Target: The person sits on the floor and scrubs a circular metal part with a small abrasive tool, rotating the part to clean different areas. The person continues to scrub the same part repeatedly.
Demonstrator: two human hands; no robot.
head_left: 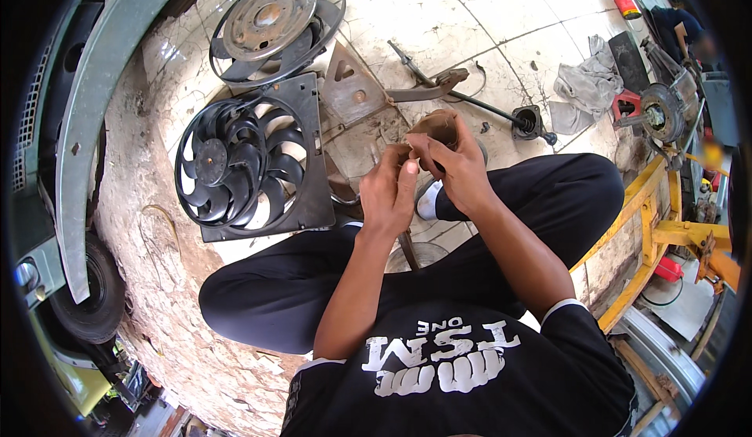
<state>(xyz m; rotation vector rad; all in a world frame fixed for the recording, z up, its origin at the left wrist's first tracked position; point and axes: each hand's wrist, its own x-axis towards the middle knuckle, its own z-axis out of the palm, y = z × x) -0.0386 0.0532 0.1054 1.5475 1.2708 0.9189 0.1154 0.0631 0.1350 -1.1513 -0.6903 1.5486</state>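
I sit cross-legged on the floor with both hands raised in front of me. A curled brown sheet, which looks like sandpaper (421, 149), is between my hands. My left hand (388, 190) is closed, its thumb and fingers pinching the sheet's near left edge. Around the sheet's right side my right hand (464, 167) is closed, thumb on top. Whether anything else lies inside the curl is hidden. Just beyond my hands, a rusty flat metal lever (427, 91) and a long black rod with a square flange (526, 122) lie on the tiles.
To the left is a black radiator fan in its shroud (313, 151); another fan bears a rusty disc (269, 16). A rusty triangular plate (345, 100) lies beside them. At right are a grey cloth (583, 81), a wheel hub (663, 112) and a yellow frame (638, 210).
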